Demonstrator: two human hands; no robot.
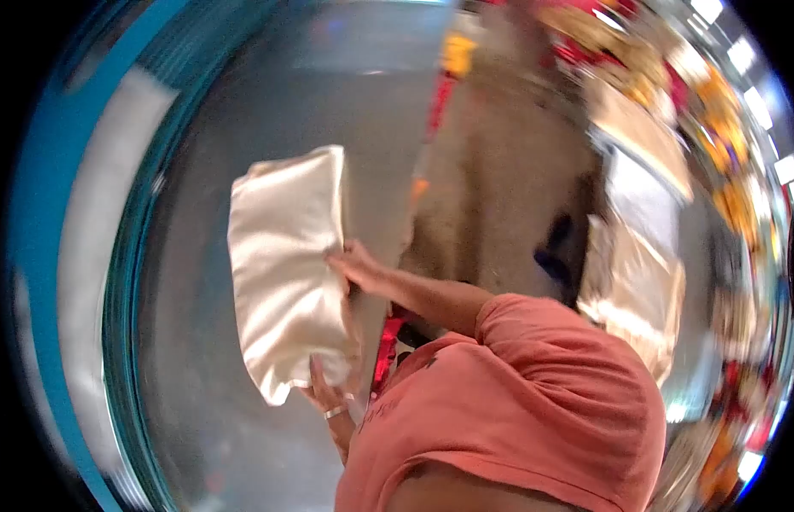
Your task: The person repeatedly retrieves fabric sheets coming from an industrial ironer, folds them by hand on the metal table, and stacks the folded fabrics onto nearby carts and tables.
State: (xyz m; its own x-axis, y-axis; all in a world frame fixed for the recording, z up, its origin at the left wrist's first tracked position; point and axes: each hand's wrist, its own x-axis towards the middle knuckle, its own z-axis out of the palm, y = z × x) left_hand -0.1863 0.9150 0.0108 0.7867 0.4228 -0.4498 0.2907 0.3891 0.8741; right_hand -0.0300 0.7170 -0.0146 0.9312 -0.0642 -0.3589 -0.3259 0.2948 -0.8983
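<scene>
A cream, shiny satin cloth (286,247), folded into a long rectangle of several layers, is in both my hands above the grey tabletop (201,341). My right hand (356,263) pinches its near long edge around the middle. At its lower end, my left hand (327,388), with a pale band at the wrist, grips the corner; a finger or thumb shows on top and the rest is hidden beneath the cloth. Soft creases run across the upper face.
A blue frame (39,256) and a blurred white strip (98,222) border the table's far side. To the right, past a brown floor (491,171), lie stacks of beige fabric (640,277) and a whitish stack (640,196). Blurred red and yellow bundles fill the background.
</scene>
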